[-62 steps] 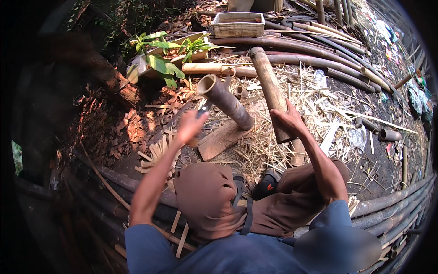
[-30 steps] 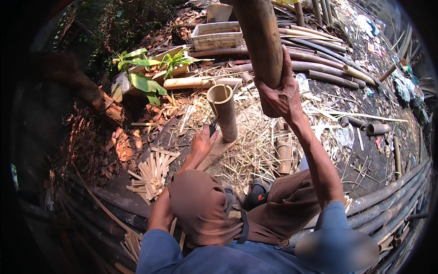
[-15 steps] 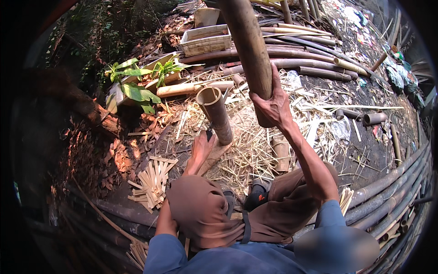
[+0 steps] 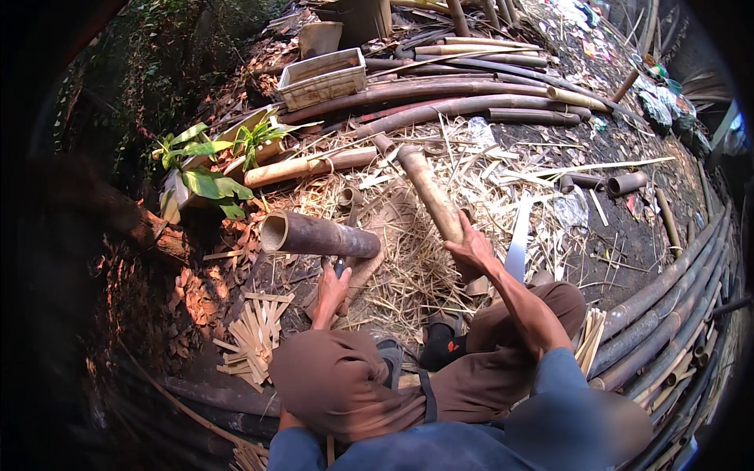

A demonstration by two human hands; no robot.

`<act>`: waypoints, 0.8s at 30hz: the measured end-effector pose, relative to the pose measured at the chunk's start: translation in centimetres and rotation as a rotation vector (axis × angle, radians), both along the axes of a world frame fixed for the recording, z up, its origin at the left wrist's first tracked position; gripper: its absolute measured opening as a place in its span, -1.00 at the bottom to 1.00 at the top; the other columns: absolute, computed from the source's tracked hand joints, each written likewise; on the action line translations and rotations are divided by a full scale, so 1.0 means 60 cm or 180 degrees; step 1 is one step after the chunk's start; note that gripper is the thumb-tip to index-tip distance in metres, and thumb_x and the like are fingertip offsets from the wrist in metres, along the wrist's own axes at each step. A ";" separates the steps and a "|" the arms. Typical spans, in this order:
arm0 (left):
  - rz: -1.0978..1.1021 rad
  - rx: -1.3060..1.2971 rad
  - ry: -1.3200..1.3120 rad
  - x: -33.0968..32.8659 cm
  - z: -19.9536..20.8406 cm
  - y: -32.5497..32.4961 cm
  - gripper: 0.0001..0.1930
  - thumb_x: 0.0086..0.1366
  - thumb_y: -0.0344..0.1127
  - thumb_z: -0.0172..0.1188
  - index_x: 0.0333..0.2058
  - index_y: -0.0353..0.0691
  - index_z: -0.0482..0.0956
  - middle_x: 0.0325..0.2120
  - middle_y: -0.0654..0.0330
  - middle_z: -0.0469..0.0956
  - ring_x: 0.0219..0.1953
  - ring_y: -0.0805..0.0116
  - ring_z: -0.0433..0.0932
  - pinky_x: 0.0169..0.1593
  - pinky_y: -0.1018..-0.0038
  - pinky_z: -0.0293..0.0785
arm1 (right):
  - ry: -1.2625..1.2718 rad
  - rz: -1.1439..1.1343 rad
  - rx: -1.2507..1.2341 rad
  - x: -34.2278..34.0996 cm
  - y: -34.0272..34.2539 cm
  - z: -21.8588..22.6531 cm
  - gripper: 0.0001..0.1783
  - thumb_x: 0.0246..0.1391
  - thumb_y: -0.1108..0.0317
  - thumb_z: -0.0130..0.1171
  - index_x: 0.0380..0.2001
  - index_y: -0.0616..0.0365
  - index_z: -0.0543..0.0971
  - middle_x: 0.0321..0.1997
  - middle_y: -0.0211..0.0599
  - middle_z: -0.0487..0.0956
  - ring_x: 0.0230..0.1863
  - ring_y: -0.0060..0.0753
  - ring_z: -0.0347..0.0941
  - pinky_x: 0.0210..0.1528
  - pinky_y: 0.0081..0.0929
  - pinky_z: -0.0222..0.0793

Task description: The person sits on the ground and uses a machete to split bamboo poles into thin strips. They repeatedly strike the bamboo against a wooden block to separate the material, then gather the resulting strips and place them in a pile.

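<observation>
My left hand (image 4: 331, 292) is closed round the dark handle (image 4: 339, 267) of a knife, whose blade is mostly hidden behind a bamboo tube. This brown bamboo tube (image 4: 326, 237) leans over to the left, its open end toward the plants and its other end by a wooden block (image 4: 363, 275). My right hand (image 4: 473, 250) grips the near end of a thick bamboo club (image 4: 430, 192), which slants away from me to the upper left. The club and the tube are apart.
Thin bamboo strips (image 4: 255, 334) lie in a pile left of my knee. Shavings (image 4: 400, 243) cover the ground ahead. Long poles (image 4: 652, 322) are stacked at right, more poles (image 4: 471, 106) behind. A pale crate (image 4: 322, 82) stands at the back; a shiny flat blade (image 4: 518, 243) is beside my right forearm.
The bamboo tube has tipped from upright over to the left. My right hand has brought the raised club down and away from me. My left hand has kept hold of the knife.
</observation>
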State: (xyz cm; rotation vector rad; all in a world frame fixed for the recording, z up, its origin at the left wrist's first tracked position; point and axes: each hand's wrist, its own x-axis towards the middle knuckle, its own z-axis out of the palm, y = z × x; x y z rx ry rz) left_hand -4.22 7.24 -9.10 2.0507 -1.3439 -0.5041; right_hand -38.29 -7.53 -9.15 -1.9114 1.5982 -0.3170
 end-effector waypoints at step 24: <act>-0.0780 -0.0783 0.0145 -0.036 0.181 -0.051 0.09 0.00 -0.03 0.48 0.37 -0.25 -0.02 -0.06 -0.09 0.53 -0.01 0.12 0.55 0.09 0.26 0.48 | -0.2726 -0.0042 0.1274 0.244 0.186 -0.028 -0.58 0.05 0.19 0.11 -0.13 0.31 0.46 -0.50 -0.35 0.51 -0.51 -0.46 0.42 -0.47 -0.45 0.31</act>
